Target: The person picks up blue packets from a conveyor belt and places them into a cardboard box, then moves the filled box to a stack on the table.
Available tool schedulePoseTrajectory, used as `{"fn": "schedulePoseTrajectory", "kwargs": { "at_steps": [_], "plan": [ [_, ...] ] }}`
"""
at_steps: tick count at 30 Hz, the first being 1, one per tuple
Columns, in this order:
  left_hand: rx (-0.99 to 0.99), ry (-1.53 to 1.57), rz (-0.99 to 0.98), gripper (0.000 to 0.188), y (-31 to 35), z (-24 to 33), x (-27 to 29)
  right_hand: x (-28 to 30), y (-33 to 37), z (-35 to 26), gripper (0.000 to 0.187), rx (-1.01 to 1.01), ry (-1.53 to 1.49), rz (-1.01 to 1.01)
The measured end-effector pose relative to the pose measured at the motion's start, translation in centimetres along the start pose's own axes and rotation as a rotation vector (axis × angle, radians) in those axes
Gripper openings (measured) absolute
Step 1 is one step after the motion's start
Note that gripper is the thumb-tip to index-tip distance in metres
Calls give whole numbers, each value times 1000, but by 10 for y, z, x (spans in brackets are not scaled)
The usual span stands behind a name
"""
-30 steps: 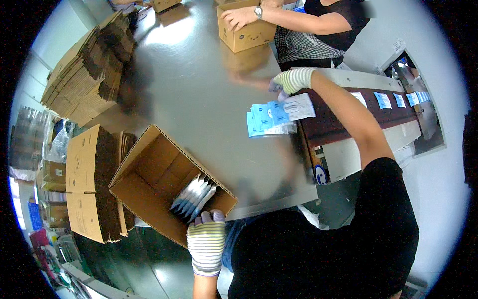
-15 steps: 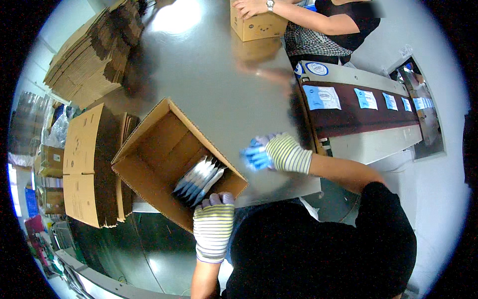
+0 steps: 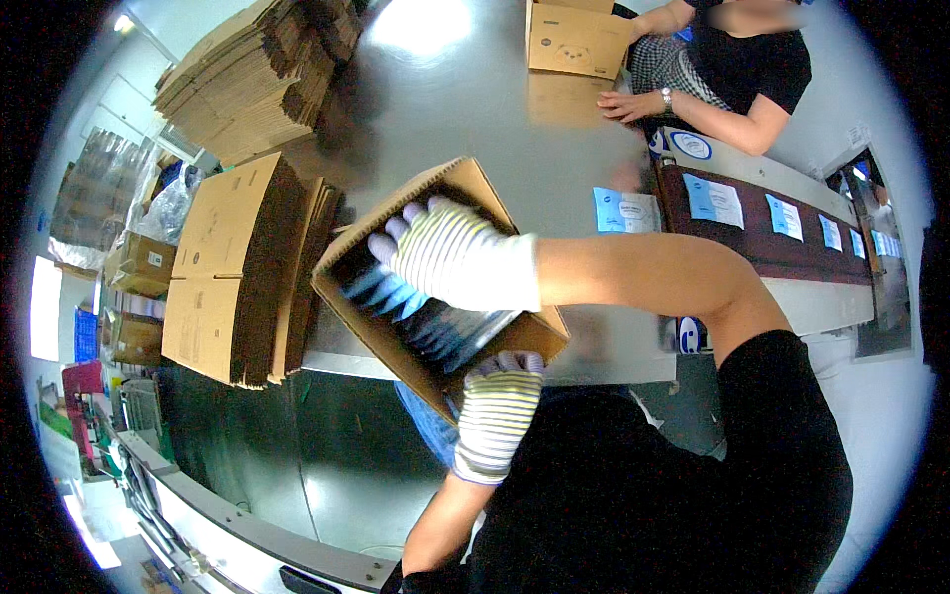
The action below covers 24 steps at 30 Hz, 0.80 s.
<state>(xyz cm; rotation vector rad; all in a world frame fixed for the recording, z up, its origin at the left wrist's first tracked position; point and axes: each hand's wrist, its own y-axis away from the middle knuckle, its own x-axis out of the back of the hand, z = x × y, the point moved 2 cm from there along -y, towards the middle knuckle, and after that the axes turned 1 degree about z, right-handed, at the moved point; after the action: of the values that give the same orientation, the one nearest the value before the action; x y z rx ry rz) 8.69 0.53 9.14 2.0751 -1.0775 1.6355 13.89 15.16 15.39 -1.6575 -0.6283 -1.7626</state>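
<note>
An open cardboard box (image 3: 481, 186) sits tilted at the table's front edge, with a row of packets (image 3: 457, 337) standing inside it. My right hand (image 3: 450, 252), in a striped glove, reaches down into the box from the right. Its fingers are wrapped round several blue packets (image 3: 388, 293), partly hidden beneath the palm. My left hand (image 3: 502, 411), in a matching glove, has its fingers hooked over the box's near side.
A metal table (image 3: 435, 119) spreads beyond the box. Flattened cartons (image 3: 220, 282) stand at left, with another stack (image 3: 237, 89) behind. At right, a dark conveyor belt (image 3: 792, 259) carries packets; one packet (image 3: 625, 211) lies beside it. Across the table, a co-worker's hand (image 3: 631, 106) is near another box (image 3: 574, 45).
My right hand has moved left from above the table into the box with the blue packets. My left hand stays on the box's near side. The whole view has shifted; the co-worker's hand left their box.
</note>
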Motion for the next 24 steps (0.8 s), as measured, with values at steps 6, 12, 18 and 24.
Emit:
{"fn": "schedulePoseTrajectory", "kwargs": {
  "at_steps": [6,12,18,24],
  "plan": [
    [44,46,0,13,1,-3,1,-9,21,4,63,131,-127,-194],
    [73,87,-4,11,-1,-17,7,70,110,96,60,-109,-446,430],
    [98,73,-48,10,-8,-25,7,21,237,208,60,-683,-400,142],
    [145,142,-67,13,-4,-25,2,-6,311,249,54,-856,-229,-9]
  ]
}}
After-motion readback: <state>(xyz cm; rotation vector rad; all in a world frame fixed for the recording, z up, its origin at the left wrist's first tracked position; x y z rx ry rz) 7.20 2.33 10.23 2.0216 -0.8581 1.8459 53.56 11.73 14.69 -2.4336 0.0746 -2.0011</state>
